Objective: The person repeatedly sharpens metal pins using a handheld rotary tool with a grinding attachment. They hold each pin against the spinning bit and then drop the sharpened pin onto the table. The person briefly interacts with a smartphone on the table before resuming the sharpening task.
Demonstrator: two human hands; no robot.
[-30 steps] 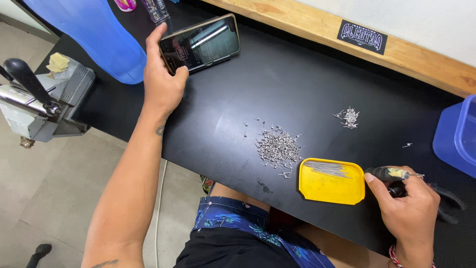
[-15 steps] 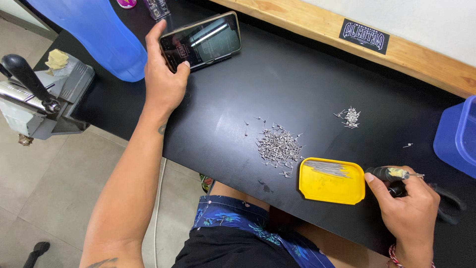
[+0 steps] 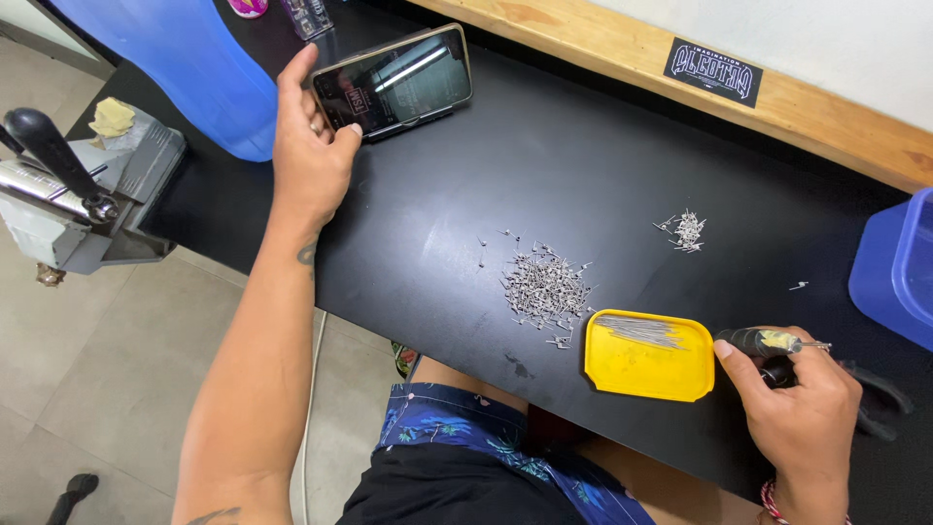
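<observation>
Lying upper left, smartphone (image 3: 394,83) long axis tilts up-right; left hand (image 3: 311,146) thumb touching screen, fingers loosely open; right hand (image 3: 802,403) gripping dark-handled tool (image 3: 777,342), tip pointing right.

Both arms are bare to the top of the view, with no sleeves showing. The left forearm (image 3: 262,369) carries a small dark tattoo just below the wrist and another dark mark near the elbow at the lower edge. The right hand (image 3: 802,408) has a red and white braided band around its wrist. The person wears blue shorts (image 3: 486,452) with a pale floral print, under a black garment.
</observation>
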